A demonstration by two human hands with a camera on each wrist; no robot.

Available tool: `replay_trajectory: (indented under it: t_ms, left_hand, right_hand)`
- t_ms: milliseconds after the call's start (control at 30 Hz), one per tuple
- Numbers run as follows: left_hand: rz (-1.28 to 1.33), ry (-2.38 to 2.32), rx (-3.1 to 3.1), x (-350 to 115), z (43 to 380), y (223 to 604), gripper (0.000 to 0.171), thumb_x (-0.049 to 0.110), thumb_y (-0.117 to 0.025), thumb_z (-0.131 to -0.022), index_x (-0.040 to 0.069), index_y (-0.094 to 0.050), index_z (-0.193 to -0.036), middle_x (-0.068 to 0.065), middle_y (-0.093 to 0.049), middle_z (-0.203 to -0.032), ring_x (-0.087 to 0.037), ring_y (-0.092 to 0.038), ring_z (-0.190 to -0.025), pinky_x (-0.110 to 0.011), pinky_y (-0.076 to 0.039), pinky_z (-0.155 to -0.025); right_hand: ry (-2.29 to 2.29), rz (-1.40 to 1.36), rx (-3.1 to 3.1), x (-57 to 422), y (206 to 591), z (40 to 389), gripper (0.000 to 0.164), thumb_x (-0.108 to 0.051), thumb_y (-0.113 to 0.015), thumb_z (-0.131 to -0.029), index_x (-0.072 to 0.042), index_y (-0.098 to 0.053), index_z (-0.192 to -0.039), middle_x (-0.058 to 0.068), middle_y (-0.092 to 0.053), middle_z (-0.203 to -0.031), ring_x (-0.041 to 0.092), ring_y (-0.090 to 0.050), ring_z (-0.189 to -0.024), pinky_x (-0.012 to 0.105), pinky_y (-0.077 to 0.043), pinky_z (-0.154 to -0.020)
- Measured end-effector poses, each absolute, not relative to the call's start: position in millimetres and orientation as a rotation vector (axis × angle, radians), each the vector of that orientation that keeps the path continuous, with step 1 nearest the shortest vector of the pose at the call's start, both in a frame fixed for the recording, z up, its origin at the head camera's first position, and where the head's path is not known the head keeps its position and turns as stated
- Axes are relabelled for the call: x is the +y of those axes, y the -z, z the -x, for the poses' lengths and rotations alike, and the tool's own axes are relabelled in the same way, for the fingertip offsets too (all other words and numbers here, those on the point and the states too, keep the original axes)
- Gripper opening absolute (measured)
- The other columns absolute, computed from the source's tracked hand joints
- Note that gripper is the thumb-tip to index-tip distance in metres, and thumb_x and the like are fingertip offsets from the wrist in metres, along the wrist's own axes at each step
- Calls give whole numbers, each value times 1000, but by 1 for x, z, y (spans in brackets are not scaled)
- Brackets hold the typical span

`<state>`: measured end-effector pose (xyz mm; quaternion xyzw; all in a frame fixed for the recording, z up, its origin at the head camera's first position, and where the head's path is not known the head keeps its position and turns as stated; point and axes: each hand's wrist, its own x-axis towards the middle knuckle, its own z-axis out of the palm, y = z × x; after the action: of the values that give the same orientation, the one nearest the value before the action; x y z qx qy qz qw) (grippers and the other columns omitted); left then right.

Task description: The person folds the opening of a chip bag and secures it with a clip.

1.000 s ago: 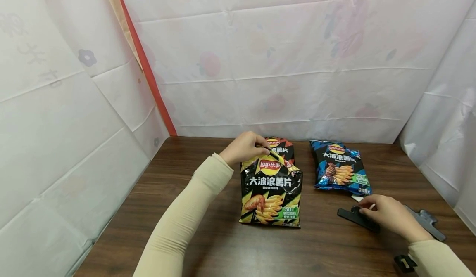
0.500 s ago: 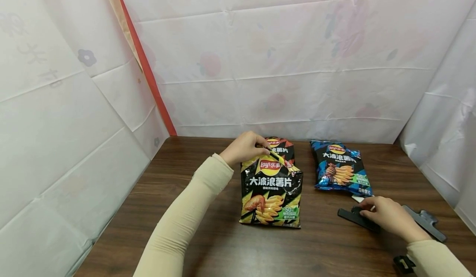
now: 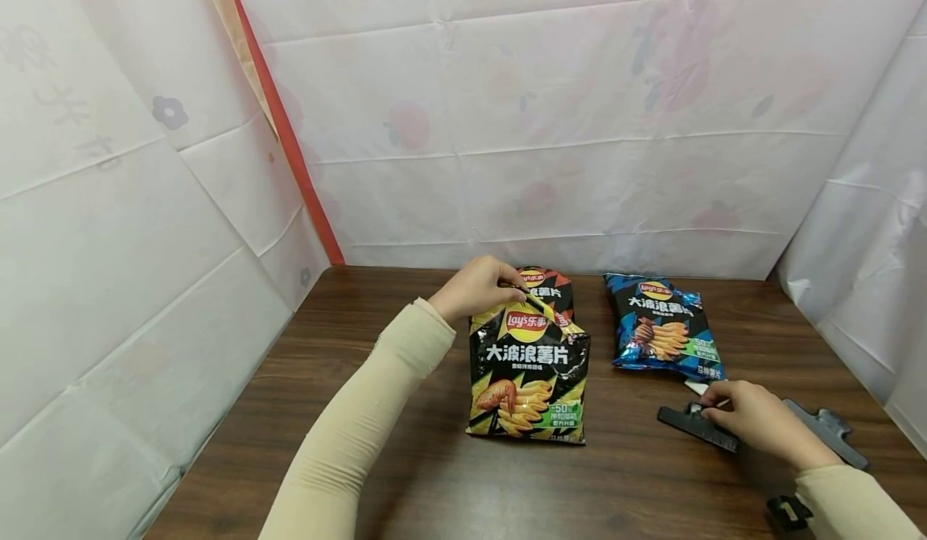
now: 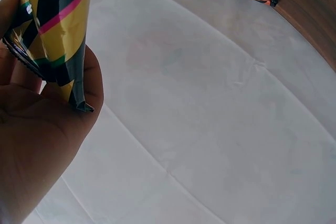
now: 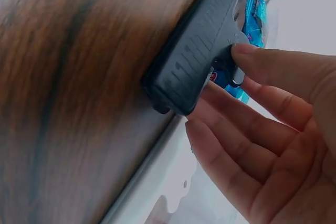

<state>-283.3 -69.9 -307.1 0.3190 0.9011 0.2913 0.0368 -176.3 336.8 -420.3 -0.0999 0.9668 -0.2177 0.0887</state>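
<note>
Head view: left hand (image 3: 479, 289) pinches the folded top of the black-and-yellow Lay's chip bag (image 3: 525, 375), mid-counter (image 3: 391, 371); fingers closed on foil, likely so the fold doesn't spring open and the bag doesn't tip. Red-and-black Lay's bag (image 3: 545, 282) sits behind, partly covered. Right hand (image 3: 760, 421) holds a black wide-jaw clip (image 3: 698, 429) by its handle, right of the yellow bag and in front of the blue-and-black Lay's bag (image 3: 662, 327). Second clip (image 3: 833, 434) lies beyond that hand, probably parked there for easy reach.

Left wrist view: gathered bag top tapers between thumb and fingers; exact finger closure partly hidden behind foil. Red bag's corner shows up top.

Right wrist view: thumb presses the clip handle, other fingers spread loosely below; probably held there because squeezing the handle opens it. Opposing contact hidden; can't tell if the clip's jaws part.
</note>
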Motion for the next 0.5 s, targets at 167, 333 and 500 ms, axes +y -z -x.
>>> replay_trajectory:
  t_ms: [167, 333, 500]
  left_hand:
    - [-984, -894, 2769, -70, 284, 307, 14, 20, -67, -94, 14, -77, -102, 0, -75, -93, -8, -47, -56, -22, -40, -58]
    - [-996, -894, 2767, -70, 284, 308, 14, 20, -67, -94, 14, -78, -102, 0, -75, -94, -8, -47, -56, -22, -40, -57]
    - [-1004, -892, 2769, -70, 285, 308, 14, 20, -67, -94, 14, -78, -102, 0, -75, -94, -8, -48, -56, -22, -40, -57]
  right_hand:
    - [640, 315, 2878, 336, 419, 176, 4, -9, -70, -87, -7, -67, -86, 1, -68, -84, 15, -63, -77, 33, -50, -62]
    - [672, 308, 2842, 337, 418, 176, 5, -12, -70, -89, -8, -67, -87, 1, -68, -86, 15, -62, -78, 31, -49, -61]
    - [691, 321, 2816, 339, 417, 175, 5, -17, -70, -89, -12, -68, -88, -1, -68, -87, 5, -59, -76, 27, -47, -60]
